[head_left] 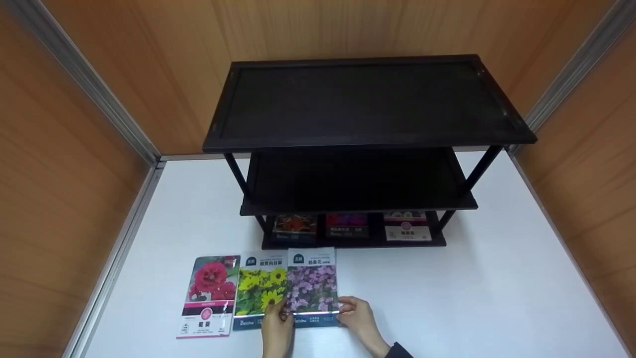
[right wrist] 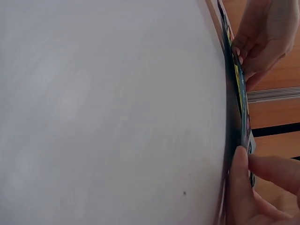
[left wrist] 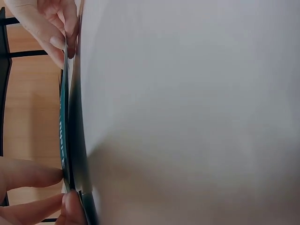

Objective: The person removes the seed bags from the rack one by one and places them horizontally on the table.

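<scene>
A seed packet with purple flowers [head_left: 312, 288] is pinched at its two lower side edges. My left hand [head_left: 277, 325] grips its left edge, and my right hand [head_left: 358, 318] its right edge. In the left wrist view the fingers of the left hand [left wrist: 33, 197] pinch the packet's edge close above the white surface. Thumb and finger of the right hand [right wrist: 262, 187] do the same in the right wrist view. The yellow-flower packet [head_left: 261, 286] lies to the left, partly under the purple one. Further left is a packet with red flowers [head_left: 208, 296].
Behind the packets stands a black three-tier rack [head_left: 367, 104]. Its bottom tier holds an orange-flower packet [head_left: 295, 223], a magenta-flower packet [head_left: 347, 226] and a white-and-pink packet [head_left: 407, 229], partly hidden by the tier above. Wooden panels [head_left: 59, 164] enclose the white table [head_left: 477, 298].
</scene>
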Motion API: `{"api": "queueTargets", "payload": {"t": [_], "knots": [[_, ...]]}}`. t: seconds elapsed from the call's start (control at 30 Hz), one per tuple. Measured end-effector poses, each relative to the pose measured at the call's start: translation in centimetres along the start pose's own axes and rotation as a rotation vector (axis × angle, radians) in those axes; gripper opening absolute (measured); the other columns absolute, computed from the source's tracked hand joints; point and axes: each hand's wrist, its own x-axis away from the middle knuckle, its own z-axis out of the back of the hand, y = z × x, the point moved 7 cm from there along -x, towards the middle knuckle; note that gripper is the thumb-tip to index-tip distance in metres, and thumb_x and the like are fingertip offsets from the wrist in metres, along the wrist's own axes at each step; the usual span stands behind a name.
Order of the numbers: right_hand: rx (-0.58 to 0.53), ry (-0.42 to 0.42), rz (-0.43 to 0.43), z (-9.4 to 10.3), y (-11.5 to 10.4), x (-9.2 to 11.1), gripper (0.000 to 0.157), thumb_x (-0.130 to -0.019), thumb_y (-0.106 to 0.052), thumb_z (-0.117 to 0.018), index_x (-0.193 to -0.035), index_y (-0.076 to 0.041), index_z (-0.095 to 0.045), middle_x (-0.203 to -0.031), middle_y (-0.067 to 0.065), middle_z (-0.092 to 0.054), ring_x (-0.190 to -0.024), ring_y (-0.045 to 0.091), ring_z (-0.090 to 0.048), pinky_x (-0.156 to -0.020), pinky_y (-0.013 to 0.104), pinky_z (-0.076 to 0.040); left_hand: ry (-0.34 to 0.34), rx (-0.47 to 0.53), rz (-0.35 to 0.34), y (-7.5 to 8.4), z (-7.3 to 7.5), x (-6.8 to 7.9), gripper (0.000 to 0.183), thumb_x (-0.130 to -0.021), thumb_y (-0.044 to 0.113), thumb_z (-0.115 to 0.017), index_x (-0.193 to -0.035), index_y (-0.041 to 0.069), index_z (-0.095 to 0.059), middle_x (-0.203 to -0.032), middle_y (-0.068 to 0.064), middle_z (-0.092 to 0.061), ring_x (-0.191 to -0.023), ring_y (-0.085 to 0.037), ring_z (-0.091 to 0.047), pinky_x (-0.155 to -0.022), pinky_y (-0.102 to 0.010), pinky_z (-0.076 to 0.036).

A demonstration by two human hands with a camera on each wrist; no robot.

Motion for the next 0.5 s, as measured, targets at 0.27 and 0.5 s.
{"api": "queueTargets", "payload": {"t": [0.27, 0.5], "knots": [[0.051, 0.008, 0.021, 0.04, -0.23, 0.16, 0.038, -0.065, 0.012, -0.060, -0.102, 0.014, -0.056, -0.068, 0.001, -0.055, -0.058, 0.007, -0.052, -0.053, 0.023, -0.048, -0.002, -0.017, -0.002, -0.09, -0.05, -0.02, 0.031, -0.071, -0.005, -0.060, -0.102, -0.011, -0.060, -0.078, -0.010, -0.050, -0.072, -0.022, -0.049, -0.072, -0.042, -0.043], [0.084, 0.007, 0.032, 0.09, -0.45, 0.27, 0.038, -0.064, 0.011, -0.059, -0.102, 0.014, -0.057, -0.069, 0.002, -0.055, -0.058, 0.008, -0.052, -0.052, 0.021, -0.048, -0.012, -0.008, 0.021, -0.16, -0.09, -0.06, 0.031, -0.071, -0.006, -0.060, -0.102, -0.011, -0.060, -0.088, -0.017, -0.054, -0.093, -0.039, -0.053, -0.084, -0.047, -0.041]]}}
